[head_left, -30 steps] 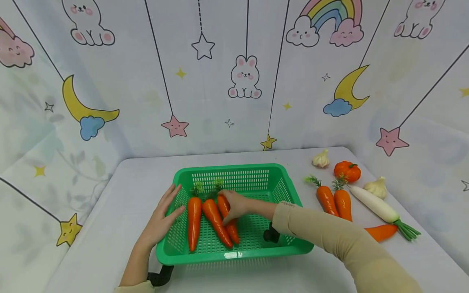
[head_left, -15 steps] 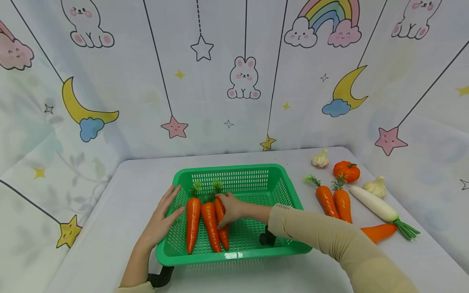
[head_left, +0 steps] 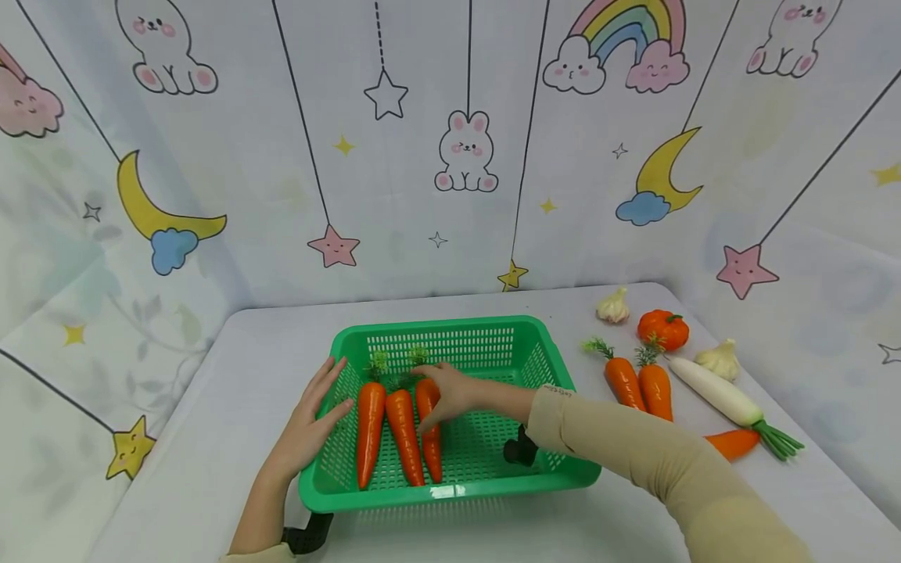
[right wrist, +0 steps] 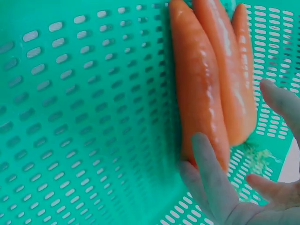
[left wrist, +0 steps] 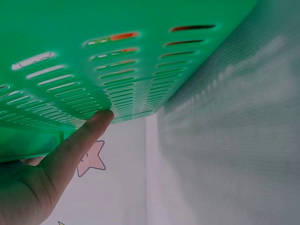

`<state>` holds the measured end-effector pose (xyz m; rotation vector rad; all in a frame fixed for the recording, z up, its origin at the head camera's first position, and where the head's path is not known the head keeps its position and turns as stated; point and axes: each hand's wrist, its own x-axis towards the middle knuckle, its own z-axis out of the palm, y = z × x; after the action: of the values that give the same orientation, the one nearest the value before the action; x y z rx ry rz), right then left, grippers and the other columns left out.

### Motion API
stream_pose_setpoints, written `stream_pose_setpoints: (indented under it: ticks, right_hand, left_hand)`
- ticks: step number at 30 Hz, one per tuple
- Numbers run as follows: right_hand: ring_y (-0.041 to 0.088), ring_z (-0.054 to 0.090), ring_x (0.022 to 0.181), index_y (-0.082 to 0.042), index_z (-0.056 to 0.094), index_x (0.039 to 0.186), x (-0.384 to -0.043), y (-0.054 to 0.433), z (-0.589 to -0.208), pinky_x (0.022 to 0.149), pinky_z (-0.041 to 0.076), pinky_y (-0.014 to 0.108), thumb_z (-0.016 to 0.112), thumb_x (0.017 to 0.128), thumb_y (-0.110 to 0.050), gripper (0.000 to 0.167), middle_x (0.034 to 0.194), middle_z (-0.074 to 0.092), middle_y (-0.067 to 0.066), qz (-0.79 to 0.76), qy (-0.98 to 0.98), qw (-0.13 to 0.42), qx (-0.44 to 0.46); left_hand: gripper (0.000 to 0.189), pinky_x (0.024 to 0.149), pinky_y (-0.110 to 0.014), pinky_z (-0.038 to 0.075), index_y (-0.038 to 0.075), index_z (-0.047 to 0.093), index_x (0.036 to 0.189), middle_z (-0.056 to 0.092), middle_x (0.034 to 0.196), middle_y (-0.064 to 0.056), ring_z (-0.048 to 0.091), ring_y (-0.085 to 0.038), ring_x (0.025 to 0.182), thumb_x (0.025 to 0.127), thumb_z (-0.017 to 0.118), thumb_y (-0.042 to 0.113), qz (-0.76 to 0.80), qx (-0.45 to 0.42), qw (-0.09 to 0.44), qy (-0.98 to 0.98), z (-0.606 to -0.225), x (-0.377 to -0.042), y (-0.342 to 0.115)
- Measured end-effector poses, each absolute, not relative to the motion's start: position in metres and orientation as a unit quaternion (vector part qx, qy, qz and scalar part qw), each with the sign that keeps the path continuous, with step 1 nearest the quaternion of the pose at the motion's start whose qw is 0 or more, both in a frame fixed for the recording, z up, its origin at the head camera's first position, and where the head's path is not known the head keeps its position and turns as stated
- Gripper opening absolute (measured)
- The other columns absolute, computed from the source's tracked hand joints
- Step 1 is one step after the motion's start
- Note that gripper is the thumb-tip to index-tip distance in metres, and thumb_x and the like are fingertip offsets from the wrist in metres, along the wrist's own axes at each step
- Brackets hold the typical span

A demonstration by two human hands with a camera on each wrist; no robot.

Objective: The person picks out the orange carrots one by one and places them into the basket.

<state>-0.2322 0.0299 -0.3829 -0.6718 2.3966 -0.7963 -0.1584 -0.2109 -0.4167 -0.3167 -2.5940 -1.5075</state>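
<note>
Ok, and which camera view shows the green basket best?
The head view: nearly the whole green basket shows from above, with carrots inside. The left wrist view shows only part of its outside; the right wrist view, part of its inside.

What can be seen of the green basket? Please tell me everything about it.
The green basket is rectangular and shallow, apparently plastic, with a smooth rim, slotted walls and a perforated floor. It stands open-topped and upright on the white table. Three carrots lie side by side in its left half. The left hand rests against its left wall, while the right hand is inside, at the rightmost carrot.
</note>
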Motion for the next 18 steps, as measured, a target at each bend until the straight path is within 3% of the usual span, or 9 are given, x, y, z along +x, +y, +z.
stream_pose_setpoints:
  ticks: [3,8,14,18]
  right_hand:
    - [0.037,0.048,0.112,-0.015,0.030,0.142,-0.232,0.034,-0.377,0.067,0.053,0.033,0.080,0.070,-0.021,0.088,0.144,0.016,0.024,-0.291,0.885,0.257,-0.256]
    - [0.035,0.033,0.126,-0.014,0.031,0.142,-0.229,0.043,-0.365,0.088,0.043,0.045,0.079,0.072,-0.027,0.086,0.143,0.024,0.019,-0.260,0.891,0.234,-0.291]
    - [0.036,0.053,0.108,-0.010,0.026,0.144,-0.225,0.057,-0.349,0.076,0.050,0.031,0.076,0.075,-0.019,0.085,0.147,0.021,0.015,-0.331,0.849,0.262,-0.317]
    - [0.036,0.055,0.107,-0.016,0.025,0.145,-0.223,0.067,-0.336,0.074,0.051,0.030,0.077,0.075,-0.020,0.088,0.147,0.021,0.013,-0.360,0.839,0.269,-0.306]
  left_hand:
    - [0.059,0.093,-0.072,0.014,0.019,0.025,0.146,0.009,0.152,-0.010,0.006,-0.039,0.136,0.094,0.052,0.024,-0.499,-0.103,0.062,-0.858,-0.416,-0.158,-0.211]
    - [0.059,0.093,-0.072,0.014,0.018,0.025,0.146,0.009,0.152,-0.010,0.007,-0.039,0.136,0.094,0.052,0.025,-0.499,-0.103,0.062,-0.858,-0.416,-0.158,-0.211]
    - [0.059,0.093,-0.072,0.014,0.018,0.025,0.146,0.008,0.152,-0.010,0.006,-0.038,0.136,0.094,0.052,0.025,-0.499,-0.104,0.063,-0.858,-0.417,-0.158,-0.212]
    - [0.059,0.093,-0.072,0.014,0.017,0.025,0.146,0.008,0.152,-0.010,0.006,-0.038,0.136,0.094,0.052,0.025,-0.498,-0.104,0.062,-0.859,-0.417,-0.159,-0.212]
